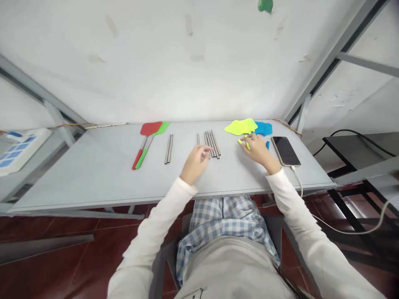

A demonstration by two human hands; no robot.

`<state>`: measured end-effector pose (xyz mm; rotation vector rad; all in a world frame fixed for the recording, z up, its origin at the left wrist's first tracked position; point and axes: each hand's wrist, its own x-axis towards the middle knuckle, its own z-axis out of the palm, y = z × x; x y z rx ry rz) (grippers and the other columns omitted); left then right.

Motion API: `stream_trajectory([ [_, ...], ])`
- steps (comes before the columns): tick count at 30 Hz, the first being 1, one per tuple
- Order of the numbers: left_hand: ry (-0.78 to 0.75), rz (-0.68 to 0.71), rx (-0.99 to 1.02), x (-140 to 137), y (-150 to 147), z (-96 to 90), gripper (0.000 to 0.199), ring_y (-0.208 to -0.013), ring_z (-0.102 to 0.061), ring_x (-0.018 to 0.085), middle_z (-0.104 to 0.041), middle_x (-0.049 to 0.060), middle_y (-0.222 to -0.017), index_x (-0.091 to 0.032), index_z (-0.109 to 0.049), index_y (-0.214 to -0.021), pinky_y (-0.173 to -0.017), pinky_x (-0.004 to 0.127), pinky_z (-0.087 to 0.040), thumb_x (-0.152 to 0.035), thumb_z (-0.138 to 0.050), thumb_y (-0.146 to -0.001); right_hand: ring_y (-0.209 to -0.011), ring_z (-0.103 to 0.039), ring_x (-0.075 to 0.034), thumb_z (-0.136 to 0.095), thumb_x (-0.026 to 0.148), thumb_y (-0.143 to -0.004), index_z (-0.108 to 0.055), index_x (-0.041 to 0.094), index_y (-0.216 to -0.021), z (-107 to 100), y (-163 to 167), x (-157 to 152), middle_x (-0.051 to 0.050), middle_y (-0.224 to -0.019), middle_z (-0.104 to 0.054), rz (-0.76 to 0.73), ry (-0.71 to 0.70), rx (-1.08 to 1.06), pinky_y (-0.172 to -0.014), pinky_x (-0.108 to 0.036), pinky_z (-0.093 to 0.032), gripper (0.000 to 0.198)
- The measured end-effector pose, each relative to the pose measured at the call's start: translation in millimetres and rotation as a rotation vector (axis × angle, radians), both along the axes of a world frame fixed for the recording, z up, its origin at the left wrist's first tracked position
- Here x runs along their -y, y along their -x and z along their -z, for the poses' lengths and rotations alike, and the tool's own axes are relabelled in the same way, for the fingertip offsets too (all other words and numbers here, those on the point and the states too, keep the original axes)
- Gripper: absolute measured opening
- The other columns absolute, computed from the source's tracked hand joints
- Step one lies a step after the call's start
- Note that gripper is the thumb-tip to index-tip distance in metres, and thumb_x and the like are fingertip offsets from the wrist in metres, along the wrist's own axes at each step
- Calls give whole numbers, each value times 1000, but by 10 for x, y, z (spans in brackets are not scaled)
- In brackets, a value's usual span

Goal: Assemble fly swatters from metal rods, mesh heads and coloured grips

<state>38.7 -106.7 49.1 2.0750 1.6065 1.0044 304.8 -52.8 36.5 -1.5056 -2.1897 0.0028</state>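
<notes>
My left hand (195, 162) hovers half-curled beside a group of thin metal tubes (214, 145), thumb and fingers apart and nothing visible in it. One more metal tube (198, 138) shows just beyond its knuckles. My right hand (258, 150) has its fingers closed on a small yellow handle (247, 143); another yellow tip (240, 141) shows by the fingertips. Just beyond lie a yellow swatter head (240, 126) and a blue swatter head (264, 128), partly overlapped. A blue handle (267, 145) lies right of that hand.
On the left of the grey table (102, 174) lie a red fly swatter (151, 128) and a green fly swatter (161, 128), overlapping. Two metal tubes (168, 149) lie beside them. At right a phone (286, 151) is plugged into a white cable (297, 176). A white wall stands behind.
</notes>
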Motion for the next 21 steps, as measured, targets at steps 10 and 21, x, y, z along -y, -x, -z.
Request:
stream_trajectory([
  [10, 259, -149, -454, -814, -642, 142, 47, -125, -51, 30, -56, 29, -127, 6, -48, -129, -98, 34, -43, -26, -51, -95, -105, -53, -36, -36, 17, -92, -63, 9, -101, 276, 347, -147, -26, -104, -64, 205, 59, 268, -86, -47, -38, 30],
  [21, 428, -238, -602, -958, -198, 37, 44, -119, -60, 32, -63, 26, -122, 0, -53, -127, -96, 35, -47, -12, -55, -84, -99, -63, -26, -43, 23, -93, -60, 17, -113, 64, 588, -463, -13, -114, -69, 34, 210, 87, -72, -32, -39, 27],
])
